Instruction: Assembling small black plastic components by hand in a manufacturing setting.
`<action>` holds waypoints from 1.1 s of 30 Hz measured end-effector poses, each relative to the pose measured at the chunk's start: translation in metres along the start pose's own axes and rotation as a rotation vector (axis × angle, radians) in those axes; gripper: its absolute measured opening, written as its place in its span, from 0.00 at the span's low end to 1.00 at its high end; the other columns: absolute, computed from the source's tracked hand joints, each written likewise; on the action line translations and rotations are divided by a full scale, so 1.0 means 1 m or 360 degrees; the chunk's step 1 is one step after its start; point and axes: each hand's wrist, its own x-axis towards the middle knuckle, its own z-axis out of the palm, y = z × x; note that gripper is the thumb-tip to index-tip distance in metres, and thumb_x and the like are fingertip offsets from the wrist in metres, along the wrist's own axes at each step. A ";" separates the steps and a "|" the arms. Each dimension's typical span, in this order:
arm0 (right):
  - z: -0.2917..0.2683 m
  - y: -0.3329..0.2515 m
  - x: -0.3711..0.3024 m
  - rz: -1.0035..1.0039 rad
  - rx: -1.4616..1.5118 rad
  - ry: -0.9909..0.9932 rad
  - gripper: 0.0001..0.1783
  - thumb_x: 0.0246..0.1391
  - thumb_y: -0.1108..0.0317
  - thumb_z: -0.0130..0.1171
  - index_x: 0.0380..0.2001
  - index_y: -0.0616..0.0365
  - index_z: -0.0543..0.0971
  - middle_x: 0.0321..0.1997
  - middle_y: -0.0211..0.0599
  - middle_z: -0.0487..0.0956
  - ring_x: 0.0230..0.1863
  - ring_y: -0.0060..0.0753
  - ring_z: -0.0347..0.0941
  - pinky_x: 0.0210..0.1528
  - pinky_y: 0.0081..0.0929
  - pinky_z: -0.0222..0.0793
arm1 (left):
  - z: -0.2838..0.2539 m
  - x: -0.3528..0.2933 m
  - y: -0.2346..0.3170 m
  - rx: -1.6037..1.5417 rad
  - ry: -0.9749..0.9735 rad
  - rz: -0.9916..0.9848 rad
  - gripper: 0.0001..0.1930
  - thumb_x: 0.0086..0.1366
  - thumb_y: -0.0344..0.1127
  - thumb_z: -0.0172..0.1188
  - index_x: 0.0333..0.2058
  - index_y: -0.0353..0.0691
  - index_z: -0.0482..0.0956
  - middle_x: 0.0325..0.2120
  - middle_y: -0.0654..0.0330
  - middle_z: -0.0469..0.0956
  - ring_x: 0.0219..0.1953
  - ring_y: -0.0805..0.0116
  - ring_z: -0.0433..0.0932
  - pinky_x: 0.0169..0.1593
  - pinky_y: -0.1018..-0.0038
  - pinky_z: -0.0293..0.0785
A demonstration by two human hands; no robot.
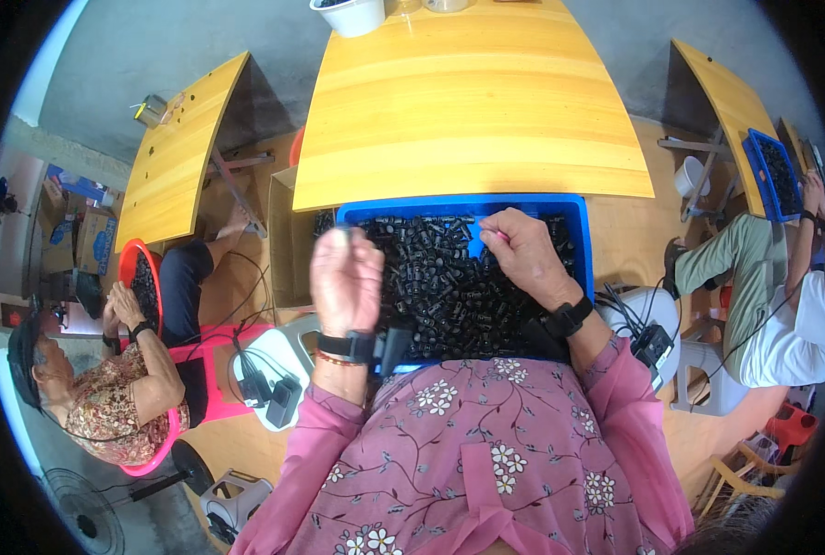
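Note:
In my lap lies a blue bin (579,227) filled with small black cylindrical plastic parts (449,287). My left hand (346,277) is raised over the bin's left side, palm turned up and fingers curled in; it is slightly blurred, and what it holds cannot be made out. Over the right side of the bin, my right hand (528,257) has thumb and forefinger pinched together. Anything between those fingertips is too small or hidden to name. Both hands are apart from each other, and dark bands circle both wrists.
A wooden table (468,111) stands just beyond the bin, with a white tub (352,17) at its far edge. A cardboard box (288,250) is left of the bin. Stools with cables (648,342) flank me. A person (107,388) works at left, another (782,314) at right.

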 end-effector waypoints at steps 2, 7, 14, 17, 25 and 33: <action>0.002 -0.002 -0.001 -0.0025 -0.0138 -0.0067 0.07 0.54 0.71 0.60 0.33 0.64 0.79 0.31 0.47 0.78 0.33 0.53 0.76 0.39 0.42 0.73 | -0.029 0.015 0.026 0.0089 0.0082 0.0256 0.05 0.69 0.30 0.56 0.39 0.35 0.74 0.31 0.56 0.75 0.31 0.70 0.73 0.37 0.74 0.75; -0.001 -0.008 -0.002 -0.0005 -0.0661 -0.0264 0.09 0.52 0.67 0.62 0.32 0.63 0.80 0.33 0.49 0.77 0.37 0.56 0.76 0.41 0.47 0.73 | -0.070 0.033 0.068 0.0026 0.0628 0.0513 0.08 0.71 0.31 0.53 0.41 0.31 0.72 0.36 0.52 0.78 0.36 0.61 0.78 0.46 0.67 0.80; 0.008 -0.012 -0.002 0.0070 -0.0607 -0.0417 0.07 0.50 0.69 0.61 0.30 0.62 0.79 0.33 0.50 0.78 0.37 0.57 0.77 0.42 0.47 0.73 | -0.058 0.035 0.059 0.0147 0.0983 0.0571 0.16 0.69 0.35 0.58 0.50 0.32 0.67 0.43 0.52 0.75 0.41 0.60 0.77 0.49 0.65 0.78; 0.014 -0.005 -0.003 0.0077 -0.0455 -0.0371 0.06 0.48 0.70 0.61 0.28 0.61 0.79 0.31 0.50 0.78 0.36 0.57 0.77 0.41 0.48 0.73 | -0.037 0.024 0.049 0.0338 0.0667 0.0618 0.16 0.69 0.34 0.58 0.51 0.35 0.69 0.41 0.55 0.76 0.39 0.62 0.77 0.46 0.67 0.77; 0.011 -0.003 -0.002 0.0144 -0.0347 -0.0349 0.05 0.45 0.72 0.60 0.27 0.61 0.78 0.30 0.50 0.78 0.36 0.57 0.77 0.40 0.47 0.73 | 0.026 -0.014 -0.007 0.0613 -0.0079 -0.0096 0.08 0.69 0.30 0.57 0.44 0.37 0.77 0.35 0.57 0.79 0.31 0.71 0.78 0.33 0.75 0.76; 0.014 -0.006 -0.001 0.0058 -0.0535 -0.0426 0.08 0.44 0.71 0.62 0.29 0.62 0.78 0.31 0.49 0.78 0.36 0.58 0.76 0.40 0.48 0.73 | 0.035 -0.016 -0.022 0.0635 -0.0168 -0.0572 0.09 0.69 0.32 0.57 0.45 0.35 0.76 0.34 0.57 0.79 0.29 0.72 0.79 0.32 0.77 0.75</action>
